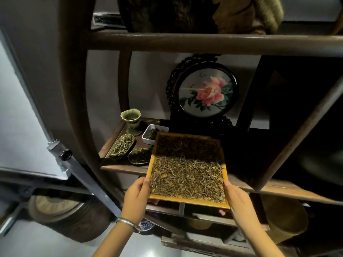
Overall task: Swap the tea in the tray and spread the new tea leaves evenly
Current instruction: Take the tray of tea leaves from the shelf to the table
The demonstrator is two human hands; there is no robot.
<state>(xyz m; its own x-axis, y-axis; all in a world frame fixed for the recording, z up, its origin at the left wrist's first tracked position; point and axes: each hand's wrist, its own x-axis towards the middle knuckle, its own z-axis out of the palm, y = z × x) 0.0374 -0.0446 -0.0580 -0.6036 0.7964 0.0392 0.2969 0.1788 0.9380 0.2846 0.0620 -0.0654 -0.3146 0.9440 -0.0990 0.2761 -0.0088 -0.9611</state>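
A yellow wooden tray [189,200] filled with thin brown-green tea leaves [187,175] is held level over the front edge of a dark wooden shelf. My left hand [138,196] grips its near left corner, thumb on the rim and fingers underneath. At the near right corner my right hand [239,201] holds the tray the same way. The far half of the tray lies in shadow above the shelf.
On the shelf [122,166] to the left stand a white dish of tea [154,133], two leaf-shaped dishes of tea [123,146], and a green vase [131,118]. A round peony screen [206,93] stands behind the tray. Shelf posts rise left and right.
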